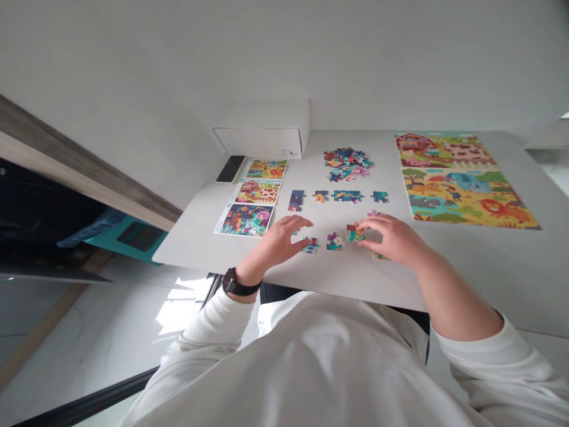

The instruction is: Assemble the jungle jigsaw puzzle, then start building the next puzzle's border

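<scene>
R hand (pixel 391 238): fingers bent, thumb + index parted, tips at R edge of orange-green pc (pixel 355 232). Pinched or just touched? Can't tell. Pc lies on near side of pile (pixel 347 163), well short of it. Two more pcs part hidden by same hand: upper pc (pixel 374 213), lower pc (pixel 380 256).

L hand (pixel 284 240): open, nothing seen gripped, thumb + fingers spread. Thumb tip at blue pc (pixel 311 245), near side of pile and off to its L; contact unclear. White-animal pc (pixel 334 241) sits btwn the hands, nearer side of pile.

Next out, loose row just near side of pile, L to R: tall pc (pixel 296 200), orange pc (pixel 320 196), strip (pixel 347 196), end pc (pixel 380 196). All apart.

Further: L of pile, card w/ 3 pics (pixel 252 197), phone (pixel 230 169), box (pixel 260 142). Well R of pile, farm scene (pixel 444 149) + safari scene (pixel 471 198), flat, edge to edge.

Risks, my read: R palm or heel could drag the covered pcs, being low over them. Tabs could bend if pressed while misaligned. Blue pc could skid if L thumb catches its edge. Pile overlaps itself, so pulling one pc may spill others.
</scene>
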Tool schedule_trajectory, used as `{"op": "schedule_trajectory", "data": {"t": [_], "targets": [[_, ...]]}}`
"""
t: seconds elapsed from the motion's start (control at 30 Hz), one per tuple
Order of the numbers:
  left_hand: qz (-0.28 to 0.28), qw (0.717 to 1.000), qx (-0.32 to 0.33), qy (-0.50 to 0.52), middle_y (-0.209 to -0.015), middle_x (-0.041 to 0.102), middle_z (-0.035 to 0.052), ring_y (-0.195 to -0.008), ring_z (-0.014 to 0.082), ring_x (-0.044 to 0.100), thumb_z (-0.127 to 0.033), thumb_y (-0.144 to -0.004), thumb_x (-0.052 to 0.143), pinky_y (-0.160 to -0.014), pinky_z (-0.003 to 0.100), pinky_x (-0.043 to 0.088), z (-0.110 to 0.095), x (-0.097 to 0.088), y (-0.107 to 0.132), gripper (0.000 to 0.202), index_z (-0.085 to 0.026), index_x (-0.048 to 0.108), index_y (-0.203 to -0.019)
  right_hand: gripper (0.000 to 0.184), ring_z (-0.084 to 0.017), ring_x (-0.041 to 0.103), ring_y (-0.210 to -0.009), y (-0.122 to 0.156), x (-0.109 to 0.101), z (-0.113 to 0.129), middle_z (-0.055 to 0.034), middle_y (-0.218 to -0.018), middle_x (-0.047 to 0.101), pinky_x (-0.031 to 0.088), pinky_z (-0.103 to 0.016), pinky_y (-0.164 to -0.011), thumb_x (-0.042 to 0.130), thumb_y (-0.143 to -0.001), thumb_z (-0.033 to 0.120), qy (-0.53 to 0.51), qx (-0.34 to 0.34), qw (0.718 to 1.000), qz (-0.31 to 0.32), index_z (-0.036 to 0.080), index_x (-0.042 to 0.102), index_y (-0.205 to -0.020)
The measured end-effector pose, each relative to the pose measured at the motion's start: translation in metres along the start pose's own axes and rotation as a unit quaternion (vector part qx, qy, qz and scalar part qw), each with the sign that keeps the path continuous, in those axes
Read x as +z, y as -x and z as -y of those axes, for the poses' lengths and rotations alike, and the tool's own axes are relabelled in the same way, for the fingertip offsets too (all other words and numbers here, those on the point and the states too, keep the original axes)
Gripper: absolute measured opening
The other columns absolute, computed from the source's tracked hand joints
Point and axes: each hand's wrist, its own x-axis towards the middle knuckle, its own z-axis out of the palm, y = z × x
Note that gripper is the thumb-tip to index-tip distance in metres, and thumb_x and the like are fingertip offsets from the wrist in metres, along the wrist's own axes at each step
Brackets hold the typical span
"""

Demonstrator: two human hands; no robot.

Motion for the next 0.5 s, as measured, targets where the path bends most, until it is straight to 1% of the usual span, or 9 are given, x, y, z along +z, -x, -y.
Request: {"op": "schedule_trajectory", "data": {"t": [0.1, 0.23, 0.3, 0.37, 0.5], "targets": [[0.034, 0.999, 0.038, -0.012, -0.137, 0.072, 0.0092, -0.131, 0.0258, 0.067, -0.03, -0.105, 0.065, -0.116, 0.045, 0.054, -0.01, 0.016, 0.01, 0.024, -0.025, 0.071, -0.128, 0.022, -0.034, 0.07, -0.131, 0.0, 0.003, -0.001, -0.0059, -0.131, 0.08, 0.046, -0.059, -0.125, 0.077, -0.094, 0.036, 0.0, 0.002, 1.0, -0.003, 0.031, 0.077, -0.115], [0.058, 0.994, 0.069, -0.054, -0.145, 0.069, 0.0114, -0.135, 0.029, 0.064, -0.03, -0.106, 0.064, -0.118, 0.049, 0.052, -0.024, 0.037, 0.012, 0.026, -0.025, 0.072, -0.13, 0.022, -0.035, 0.07, -0.131, 0.0, 0.006, -0.004, -0.0053, -0.13, 0.08, 0.047, -0.061, -0.125, 0.078, -0.093, 0.037, 0.001, 0.012, 1.0, -0.009, 0.032, 0.077, -0.115], [0.054, 0.993, 0.067, -0.077, -0.146, 0.068, 0.0125, -0.137, 0.0311, 0.062, -0.03, -0.105, 0.064, -0.119, 0.051, 0.05, -0.03, 0.046, 0.01, 0.03, -0.024, 0.07, -0.134, 0.023, -0.035, 0.07, -0.132, 0.001, 0.007, -0.006, -0.005, -0.129, 0.08, 0.047, -0.061, -0.125, 0.078, -0.092, 0.037, 0.001, 0.012, 1.0, -0.011, 0.032, 0.078, -0.114], [0.036, 0.994, 0.05, -0.089, -0.144, 0.069, 0.0142, -0.136, 0.0326, 0.061, -0.031, -0.105, 0.064, -0.12, 0.052, 0.049, -0.033, 0.052, 0.008, 0.038, -0.022, 0.065, -0.141, 0.023, -0.035, 0.07, -0.132, 0.001, 0.008, -0.008, -0.005, -0.129, 0.08, 0.047, -0.061, -0.125, 0.077, -0.093, 0.037, 0.002, 0.007, 1.0, -0.013, 0.032, 0.077, -0.115], [0.003, 0.997, 0.02, -0.081, -0.136, 0.072, 0.0161, -0.132, 0.0345, 0.063, -0.031, -0.102, 0.069, -0.121, 0.053, 0.048, -0.032, 0.059, 0.003, 0.056, -0.017, 0.052, -0.153, 0.022, -0.035, 0.07, -0.131, 0.001, 0.007, -0.008, -0.0066, -0.129, 0.08, 0.048, -0.06, -0.124, 0.076, -0.094, 0.038, 0.004, -0.002, 1.0, -0.013, 0.03, 0.077, -0.115]]}}
